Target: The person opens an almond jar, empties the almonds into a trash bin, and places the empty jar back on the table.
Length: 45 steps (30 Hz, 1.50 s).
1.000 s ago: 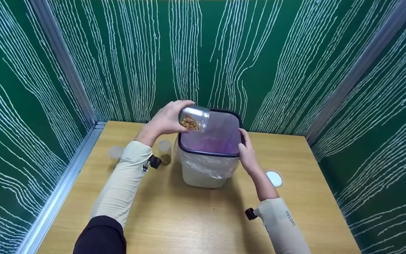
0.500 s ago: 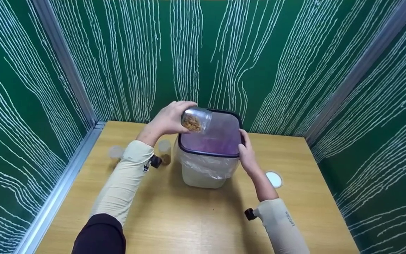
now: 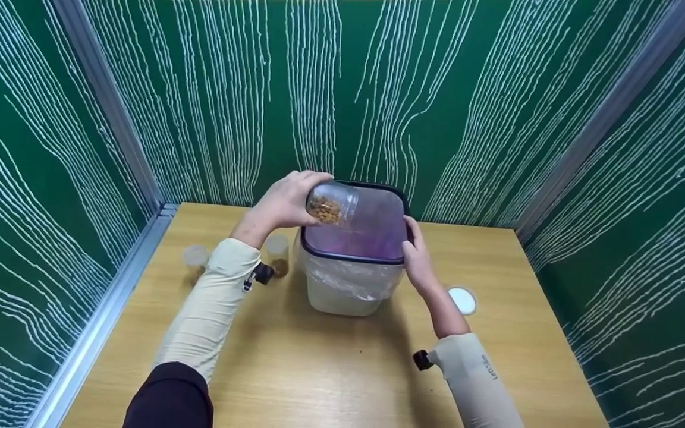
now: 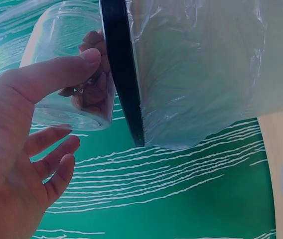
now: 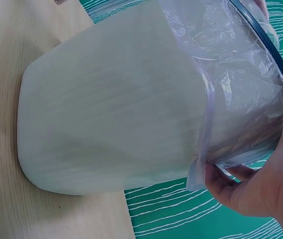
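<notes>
My left hand (image 3: 283, 201) grips a clear jar (image 3: 342, 199), tipped on its side with its mouth over the left part of a trash bin's black rim (image 3: 348, 258). Small brown nut-like pieces (image 4: 92, 92) lie along the jar's lower side. The pale bin (image 3: 342, 299) stands upright, lined with a clear plastic bag (image 3: 354, 279) folded over its outside. At the rim's right side my right hand (image 3: 418, 258) holds the bin, thumb at the top edge. In the right wrist view its curled fingers (image 5: 220, 181) touch the hanging bag. The bin's bottom is hidden from view.
Left of the bin stands a clear container (image 3: 278, 258) with dark contents. Another capped container (image 3: 195, 258) is partly behind my left forearm. A round white lid (image 3: 462, 301) lies on the wooden table (image 3: 319, 368) at right. Green patterned walls (image 3: 372, 89) enclose the table.
The jar has shifted very slightly to the right, and the pieces inside have moved a little. My right hand and the bin keep their places.
</notes>
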Tool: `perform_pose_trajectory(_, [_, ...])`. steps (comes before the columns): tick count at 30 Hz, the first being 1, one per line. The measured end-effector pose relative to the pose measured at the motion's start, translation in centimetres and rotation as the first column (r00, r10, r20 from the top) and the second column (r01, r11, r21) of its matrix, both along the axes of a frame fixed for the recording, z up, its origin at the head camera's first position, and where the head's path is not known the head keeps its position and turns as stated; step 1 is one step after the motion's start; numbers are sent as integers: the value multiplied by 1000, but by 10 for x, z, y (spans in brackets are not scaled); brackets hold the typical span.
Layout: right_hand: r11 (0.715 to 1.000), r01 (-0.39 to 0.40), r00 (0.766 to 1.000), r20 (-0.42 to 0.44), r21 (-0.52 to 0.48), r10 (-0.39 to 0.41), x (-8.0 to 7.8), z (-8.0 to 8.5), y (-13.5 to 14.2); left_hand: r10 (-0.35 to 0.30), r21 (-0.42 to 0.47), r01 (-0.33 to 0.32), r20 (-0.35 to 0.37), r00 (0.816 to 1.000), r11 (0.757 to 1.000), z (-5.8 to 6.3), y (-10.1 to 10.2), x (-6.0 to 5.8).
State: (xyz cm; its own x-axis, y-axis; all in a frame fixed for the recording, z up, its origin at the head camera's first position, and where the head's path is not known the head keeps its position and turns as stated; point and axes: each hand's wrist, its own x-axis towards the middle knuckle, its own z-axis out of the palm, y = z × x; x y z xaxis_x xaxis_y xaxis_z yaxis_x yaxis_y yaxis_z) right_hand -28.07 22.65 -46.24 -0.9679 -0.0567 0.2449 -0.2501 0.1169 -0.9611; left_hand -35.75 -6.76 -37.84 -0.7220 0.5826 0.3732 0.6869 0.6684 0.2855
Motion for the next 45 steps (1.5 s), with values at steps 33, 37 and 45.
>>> perform_pose_trajectory(33, [1000,-3,1000,-10,-10,3,4,0,0,-10,-48,6,-72,997,999,-6,4,0])
perform_pose_trajectory(37, [1000,-4,1000,-16,-17,4,2,1,-1,-3,-65,-3,-88,996,998,-4,5,-1])
perform_pose_trajectory(45, [1000,-3,1000,8,-21,3,1,1,1,-4,-117,-10,-121,993,993,-2,7,-2])
